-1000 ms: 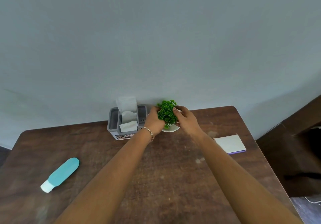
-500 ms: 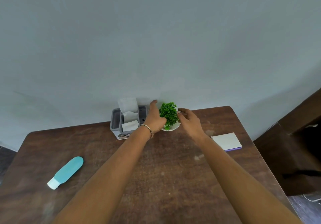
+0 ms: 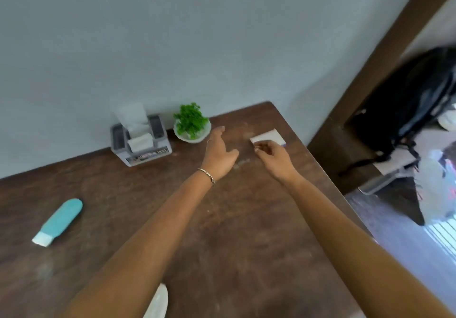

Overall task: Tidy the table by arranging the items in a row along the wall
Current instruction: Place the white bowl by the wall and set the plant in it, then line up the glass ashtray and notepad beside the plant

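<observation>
- Notepad (image 3: pixel 270 137): white top sheet with a purple strip at its near right corner. It lies flat on the brown table (image 3: pixel 222 243), close to the right edge and out from the wall (image 3: pixel 172 46). Its near side is covered by a hand, so its long axis cannot be told.
- Right hand (image 3: pixel 274 158): fingers curled, with the tips at the notepad's near edge. Blur hides whether they pinch it.
- Left hand (image 3: pixel 218 153): fingers loosely extended and holding nothing, over the table between the plant and the notepad. There is a thin bracelet (image 3: pixel 207 175) at the wrist.
- Plant (image 3: pixel 190 121): a green leafy tuft standing upright in a white bowl-shaped pot. It stands by the wall, just right of the organiser.
- Tissue organiser (image 3: pixel 140 142): a grey box with white tissue standing up from the middle and a labelled front. Its back is to the wall.
- Tube (image 3: pixel 59 221): teal body with a white cap, lying flat at the table's left, well apart from the wall items. Its long axis runs diagonally, with the cap toward the near left and the rounded end toward the far right.
</observation>
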{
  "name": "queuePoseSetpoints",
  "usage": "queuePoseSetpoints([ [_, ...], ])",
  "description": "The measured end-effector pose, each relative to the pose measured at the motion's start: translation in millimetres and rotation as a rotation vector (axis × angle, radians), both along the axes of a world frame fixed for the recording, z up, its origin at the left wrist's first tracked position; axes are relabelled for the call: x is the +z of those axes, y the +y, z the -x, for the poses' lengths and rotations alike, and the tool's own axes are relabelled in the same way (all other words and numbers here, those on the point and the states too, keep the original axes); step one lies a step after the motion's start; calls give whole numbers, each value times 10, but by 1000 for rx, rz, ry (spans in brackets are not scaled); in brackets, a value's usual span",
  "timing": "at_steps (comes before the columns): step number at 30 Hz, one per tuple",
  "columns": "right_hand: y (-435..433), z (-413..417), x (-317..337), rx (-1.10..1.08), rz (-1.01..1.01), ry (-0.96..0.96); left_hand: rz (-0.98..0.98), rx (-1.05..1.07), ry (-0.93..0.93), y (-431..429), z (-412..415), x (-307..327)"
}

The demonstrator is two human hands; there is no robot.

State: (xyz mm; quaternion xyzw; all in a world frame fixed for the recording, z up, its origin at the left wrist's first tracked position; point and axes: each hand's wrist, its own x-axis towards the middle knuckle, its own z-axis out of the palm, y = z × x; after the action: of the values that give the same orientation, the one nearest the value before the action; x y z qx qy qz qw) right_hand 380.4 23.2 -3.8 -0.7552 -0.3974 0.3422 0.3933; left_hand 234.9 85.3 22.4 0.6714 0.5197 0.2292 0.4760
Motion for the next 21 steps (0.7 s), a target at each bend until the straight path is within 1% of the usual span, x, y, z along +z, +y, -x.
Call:
queuePoseSetpoints([
  [4, -597, -68, -29, -93, 34, -23, 105, -46, -98, -521, -74, -202],
  [9, -1254, 91, -136, -109, 58, -23, 228, -110, -128, -1096, -92, -515],
  [12, -1511, 264, -235, -115, 61, 22, 240, -110, -146, -1350, 1, -623],
  [16, -1692, 546, -338, -49, 76, 85, 258, -70, -128, -1596, 324, -770],
  [18, -1733, 680, -365, -7, 100, 112, 236, -21, -118, -1695, 527, -821],
  [21, -1721, 886, -417, 95, 136, 102, 166, 60, -90, -1824, 845, -841],
])
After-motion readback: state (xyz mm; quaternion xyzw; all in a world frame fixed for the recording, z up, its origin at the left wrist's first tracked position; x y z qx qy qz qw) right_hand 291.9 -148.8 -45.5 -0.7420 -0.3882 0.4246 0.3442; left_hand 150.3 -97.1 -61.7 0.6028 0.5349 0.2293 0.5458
